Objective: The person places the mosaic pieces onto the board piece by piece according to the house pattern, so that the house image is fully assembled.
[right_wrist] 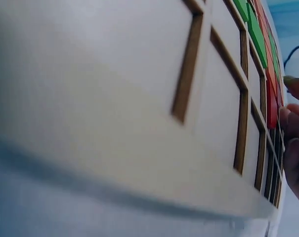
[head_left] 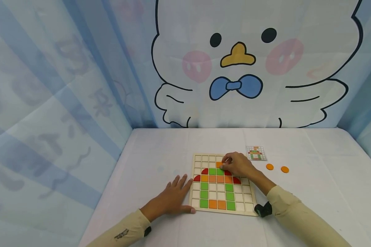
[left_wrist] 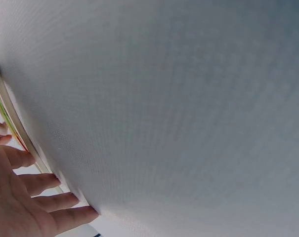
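A wooden grid board [head_left: 247, 198] lies on the table, with green, orange and red pieces forming a figure in its cells. My right hand [head_left: 237, 164] reaches over the board's upper part. Its thumb and bent fingers pinch at an orange tile [head_left: 218, 164] in a cell above the green squares [head_left: 212, 171], partly covering it. Fingertips of the right hand [right_wrist: 295, 113] also show at the right wrist view's edge, close to a red piece [right_wrist: 272, 106]. My left hand [head_left: 173, 196] rests with spread fingers along the board's left edge; its fingers extend in the left wrist view.
A small pattern card [head_left: 256, 153] with a coloured figure on a grid lies behind the board's right corner. Two round orange pieces [head_left: 269, 166] lie to the right of it. A white cloth [head_left: 315, 192] covers the table, and a printed curtain [head_left: 235, 113] hangs behind.
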